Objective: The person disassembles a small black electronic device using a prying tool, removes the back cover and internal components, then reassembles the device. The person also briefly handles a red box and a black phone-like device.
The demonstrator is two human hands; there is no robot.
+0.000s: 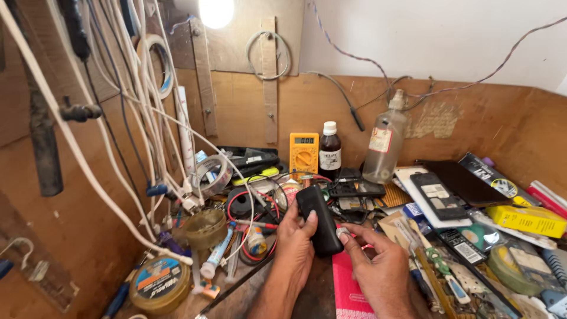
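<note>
The worktop (307, 295) is a wooden corner bench walled in by brown boards, and clutter covers nearly all of it. White cables (127, 118) hang in a thick bundle down the left wall, kept off the surface so the middle stays free for handling. At the back a clear bottle (384, 145), a dark bottle (329, 150) and a yellow meter (303, 153) stand upright against the board, within reach but out of the way. A yellow box (528, 220) lies at the right edge, and a round tin (160, 285) sits at front left.

The black phone (319, 220) is held just above the centre of the worktop, tilted with its top end away from the person, over a pink cloth (348, 289) (likely a soft pad for parts). The left hand (295, 245) wraps its side from the left, thumb laid on the dark face, a grip closed around the body to keep it steady. The right hand (381, 266) rests beside the lower right edge, its fingers curled, thumb and forefinger pinching a small pale piece (343, 232) touching the phone; what the piece is cannot be told.
</note>
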